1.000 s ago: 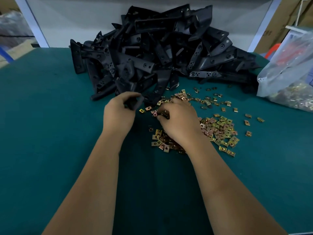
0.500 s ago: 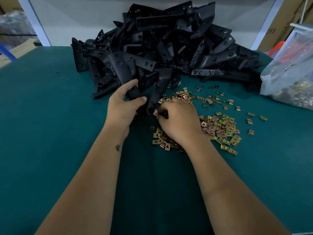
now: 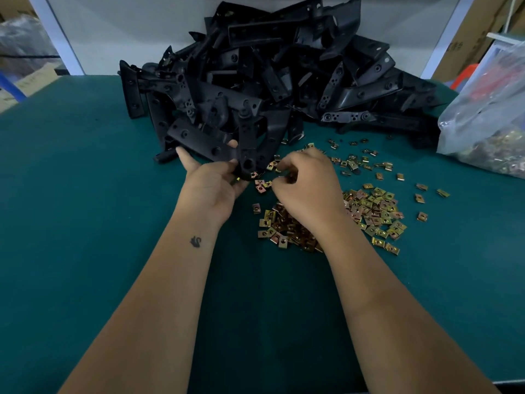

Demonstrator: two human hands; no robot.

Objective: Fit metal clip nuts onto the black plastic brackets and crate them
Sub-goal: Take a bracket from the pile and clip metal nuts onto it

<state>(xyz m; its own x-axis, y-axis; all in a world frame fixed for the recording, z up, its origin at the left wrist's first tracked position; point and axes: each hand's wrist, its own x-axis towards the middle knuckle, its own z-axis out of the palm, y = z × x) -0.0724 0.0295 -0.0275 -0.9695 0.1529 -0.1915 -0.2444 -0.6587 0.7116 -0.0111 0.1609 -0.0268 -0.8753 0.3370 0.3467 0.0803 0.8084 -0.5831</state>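
A big heap of black plastic brackets (image 3: 284, 69) fills the far middle of the green table (image 3: 71, 223). My left hand (image 3: 210, 183) grips one black bracket (image 3: 204, 142) at the near edge of the heap, fingers under it and thumb over its end. My right hand (image 3: 308, 183) hovers just right of that bracket's end with its fingertips pinched together; a clip nut seems held there, mostly hidden by the fingers. Loose brass-coloured clip nuts (image 3: 375, 211) lie scattered under and to the right of my right hand.
A clear plastic bag (image 3: 488, 115) holding more clip nuts lies at the table's right edge. Cardboard boxes (image 3: 466, 38) stand behind it. A white wall panel rises behind the heap. No crate is in view.
My left hand has turned palm-up and pulled a bracket out from the heap's edge towards me. My right hand has lifted off the clip-nut pile and moved up to the bracket's end.
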